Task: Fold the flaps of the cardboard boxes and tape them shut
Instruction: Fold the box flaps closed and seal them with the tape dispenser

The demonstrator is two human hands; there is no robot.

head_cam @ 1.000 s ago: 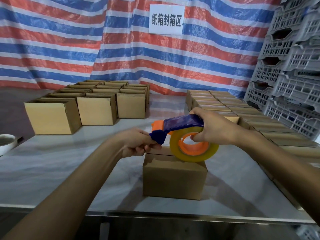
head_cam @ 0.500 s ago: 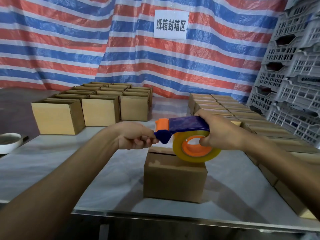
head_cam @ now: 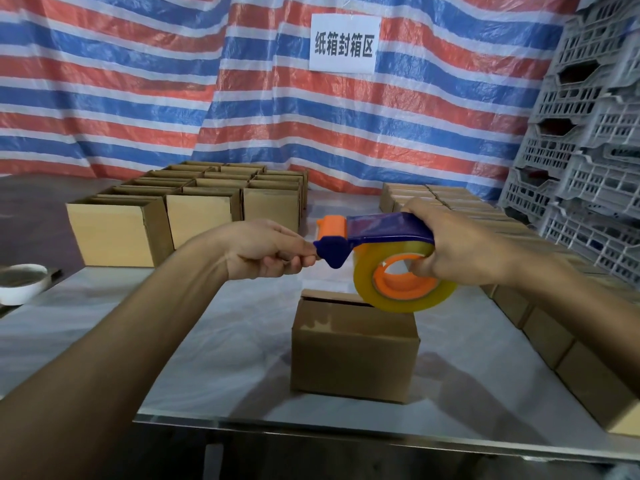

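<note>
- The table (head_cam: 104,341) has a pale, glossy, marbled top with a metal front edge.
- The cardboard box (head_cam: 353,355) stands on the table near that edge, right of centre; it is plain brown with matte, squared faces; its long side runs left to right; its top flaps are folded down, with a dark slit along the far left edge.
- The tape dispenser (head_cam: 374,233) is held level above the box, with its long axis left to right and its blue plastic nose and orange roller pointing left.
- The tape roll (head_cam: 401,289) is glossy, yellowish and clear on an orange core; it hangs tilted over the box's far right corner.
- The left hand (head_cam: 266,251) is curled and pinches at the nose tip; whether tape lies between the fingertips cannot be told.
- The right hand (head_cam: 460,247) grips the dispenser's rear, with its fingers hooked into the core; the two hands are apart.
- The open boxes (head_cam: 204,216) are grouped far left; the closed boxes (head_cam: 512,299) line the right edge.
- A striped woven tarp (head_cam: 138,98) hangs behind; grey lattice crates (head_cam: 588,133) are stacked at the right.
</note>
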